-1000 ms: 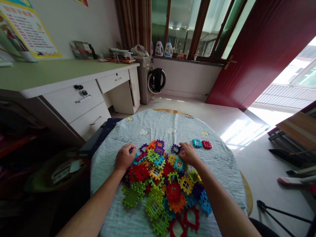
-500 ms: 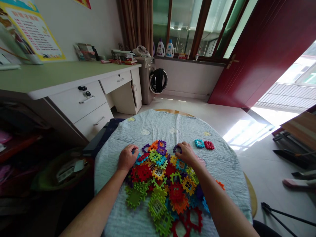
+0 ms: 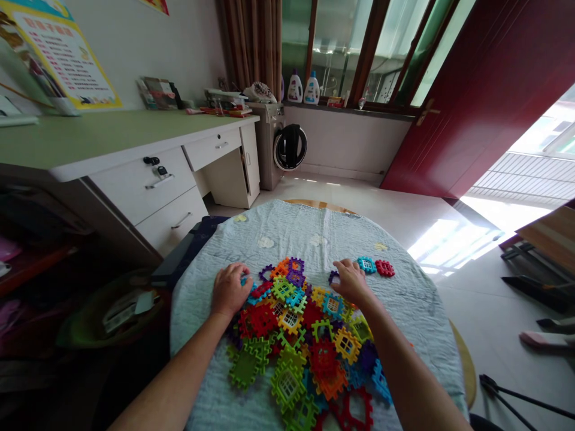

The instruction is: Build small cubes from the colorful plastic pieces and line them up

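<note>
A heap of several bright plastic interlocking tiles lies on a round table under a pale blue quilted cloth. My left hand rests curled on the heap's left edge, fingers over a blue tile. At the heap's far right my right hand is bent over a purple tile, fingertips on it. Just beyond that hand, a blue tile and a red tile lie side by side, apart from the heap.
A green-topped desk with white drawers stands to the left. A washing machine sits under the window, and a dark red door is at the right. A green basket sits on the floor left of the table.
My right hand has slid the purple tile to the right, toward the blue and red pair. My left hand has stayed on the heap's left edge.
</note>
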`<action>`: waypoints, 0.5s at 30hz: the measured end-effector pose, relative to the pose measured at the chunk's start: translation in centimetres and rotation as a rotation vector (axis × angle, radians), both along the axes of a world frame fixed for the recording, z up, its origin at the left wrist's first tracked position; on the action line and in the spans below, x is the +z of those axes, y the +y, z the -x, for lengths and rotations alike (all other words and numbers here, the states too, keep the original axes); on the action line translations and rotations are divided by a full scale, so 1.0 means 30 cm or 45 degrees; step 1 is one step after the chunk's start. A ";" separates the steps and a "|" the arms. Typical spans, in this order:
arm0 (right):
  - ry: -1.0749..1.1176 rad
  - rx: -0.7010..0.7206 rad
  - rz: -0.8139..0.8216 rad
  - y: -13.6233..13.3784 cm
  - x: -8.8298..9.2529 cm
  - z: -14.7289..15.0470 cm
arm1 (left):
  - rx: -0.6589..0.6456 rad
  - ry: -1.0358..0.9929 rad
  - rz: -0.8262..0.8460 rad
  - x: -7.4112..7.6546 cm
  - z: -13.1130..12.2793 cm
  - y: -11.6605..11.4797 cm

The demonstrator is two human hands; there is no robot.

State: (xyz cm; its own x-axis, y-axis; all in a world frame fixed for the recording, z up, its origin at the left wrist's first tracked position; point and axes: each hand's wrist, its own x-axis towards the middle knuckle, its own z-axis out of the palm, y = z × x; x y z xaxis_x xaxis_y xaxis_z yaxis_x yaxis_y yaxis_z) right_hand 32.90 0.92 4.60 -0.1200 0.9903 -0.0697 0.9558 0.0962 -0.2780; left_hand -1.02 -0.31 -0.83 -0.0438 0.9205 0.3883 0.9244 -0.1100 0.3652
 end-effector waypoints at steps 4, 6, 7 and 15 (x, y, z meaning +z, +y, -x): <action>0.200 0.427 -0.035 -0.007 0.046 0.154 | 0.015 0.018 0.024 0.000 -0.001 0.000; 0.205 0.543 -0.022 -0.003 0.046 0.212 | 0.018 0.022 0.024 0.004 -0.004 -0.001; 0.220 0.560 -0.021 0.001 0.041 0.229 | 0.018 0.022 0.021 0.006 -0.005 -0.001; 0.670 0.053 -0.005 0.089 -0.028 0.127 | 0.032 0.013 0.009 0.014 -0.015 -0.005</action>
